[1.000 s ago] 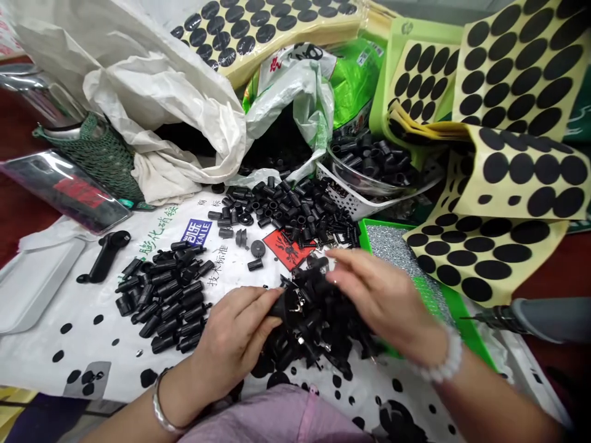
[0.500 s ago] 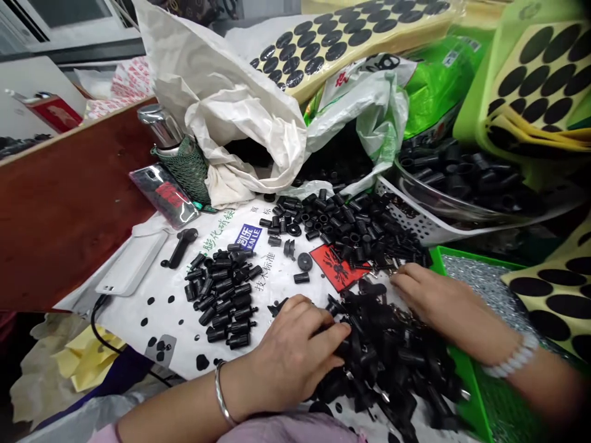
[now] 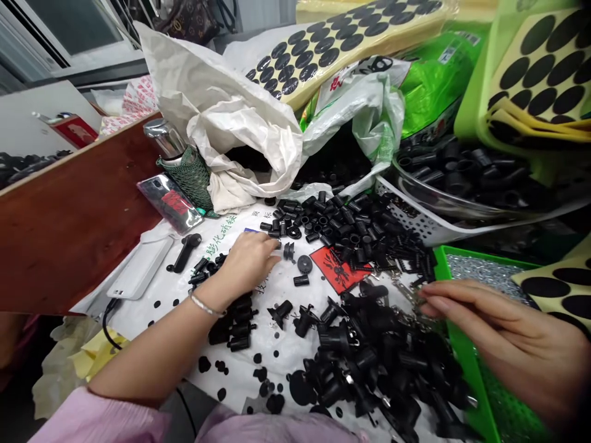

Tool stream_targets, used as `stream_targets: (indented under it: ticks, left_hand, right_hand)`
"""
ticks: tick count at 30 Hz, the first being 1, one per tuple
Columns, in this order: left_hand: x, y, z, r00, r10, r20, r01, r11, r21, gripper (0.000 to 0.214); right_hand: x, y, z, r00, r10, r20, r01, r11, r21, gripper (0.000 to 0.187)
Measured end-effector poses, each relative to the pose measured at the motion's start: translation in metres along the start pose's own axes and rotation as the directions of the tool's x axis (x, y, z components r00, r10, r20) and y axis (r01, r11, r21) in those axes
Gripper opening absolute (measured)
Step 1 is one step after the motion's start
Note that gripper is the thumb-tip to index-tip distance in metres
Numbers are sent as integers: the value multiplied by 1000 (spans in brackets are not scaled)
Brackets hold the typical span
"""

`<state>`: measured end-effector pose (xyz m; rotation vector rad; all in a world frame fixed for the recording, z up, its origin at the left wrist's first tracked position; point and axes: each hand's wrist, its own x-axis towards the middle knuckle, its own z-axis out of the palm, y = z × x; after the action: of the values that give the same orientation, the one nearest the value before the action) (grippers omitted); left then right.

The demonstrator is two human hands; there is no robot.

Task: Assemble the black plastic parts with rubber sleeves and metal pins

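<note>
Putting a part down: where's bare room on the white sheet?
Dotted sheet between the white device and the left forearm; a smaller patch between the short cylinder and the loose parts below. Crowded: the black pile near the right hand.

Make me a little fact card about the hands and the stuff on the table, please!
Left hand: over grouped black plastic cylinders; grip hidden
Right hand: at small silvery metal pieces, by a green plastic tray; grip unclear
Near pile: jumbled black plastic parts
Far pile: short black plastic tubes
Between piles: red square with a black design
Underneath: white sheet with green writing
</note>
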<state>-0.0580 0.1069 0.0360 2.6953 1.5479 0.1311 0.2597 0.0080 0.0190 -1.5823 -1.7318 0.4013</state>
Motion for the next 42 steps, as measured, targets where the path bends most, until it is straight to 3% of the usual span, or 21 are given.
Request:
stream_targets:
  ticks: [4,10,16,21,25,27,28,30,31,33,36,42]
  left_hand:
    - [39,0,0,1000,-27,14,27,999,23,21]
    - [82,12,17,987,-146,66,146,989,7,30]
    - [88,19,27,970,-227,88,239,958,-161,20]
    - [68,7,5,961,-270,57,264,839,-475,17]
    - [26,10,-10,973,-196,125,219,595,-773,27]
    - [1,22,-8,976,-149,159,211,465,-860,27]
    - [-10,30,-5,976,-120,182,213,358,-909,26]
    - [-29,47,4,954,-11,298,289,-212,-933,26]
    - [-36,54,9,947,38,318,307,-386,-870,26]
    - [-44,66,16,938,117,326,331,-576,-747,30]
    - [-49,76,19,934,180,309,349,-646,-679,35]
    - [-53,81,14,938,205,279,345,-631,-695,40]
  right_hand:
    - [-8,-5,-2,997,-63,-35,65,996,65,8]
    - [-22,-9,-2,997,49,-52,-44,995,84,13]
    - [-25,-21,-3,995,103,-15,-96,964,247,11]
    - [-28,-27,-1,995,104,-11,-95,943,320,13]
    - [-29,-39,1,993,119,-29,-101,930,354,12]
    - [-28,-50,3,993,118,-21,-101,915,391,12]
    - [-27,-56,5,993,116,-11,-101,906,411,11]
    - [-27,-69,9,995,101,15,-97,888,449,11]
    - [-27,-74,11,996,91,27,-93,879,468,10]
    - [-29,-83,15,997,56,46,-72,865,496,10]
    - [-33,-89,22,998,0,59,-30,868,496,13]
    - [-40,-89,28,998,-21,52,-5,888,460,14]
